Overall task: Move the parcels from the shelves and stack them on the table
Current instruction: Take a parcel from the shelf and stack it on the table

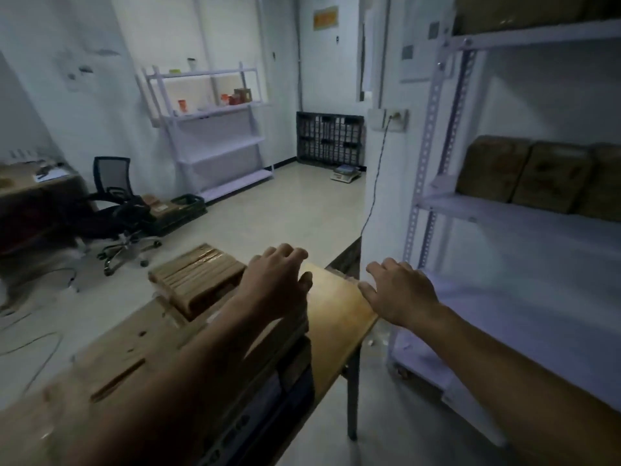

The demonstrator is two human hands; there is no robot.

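Note:
Brown parcels (524, 173) stand in a row on the middle board of the white shelf unit (433, 136) at the right, and more lie on the top board. A stack of brown parcels (198, 277) sits on the wooden table (339, 314) in front of me. Another stack lies under my left forearm, mostly hidden. My left hand (275, 284) hovers over the table with relaxed fingers, holding nothing. My right hand (400, 290) is spread open just past the table's right end, near the shelf, also holding nothing.
A second white shelf unit (215, 129) with small items stands at the far wall. A black office chair (114, 210), a crate with boxes (178, 210) and a desk (30, 190) are at the left. A black pallet (329, 139) and a scale (346, 173) sit on the floor.

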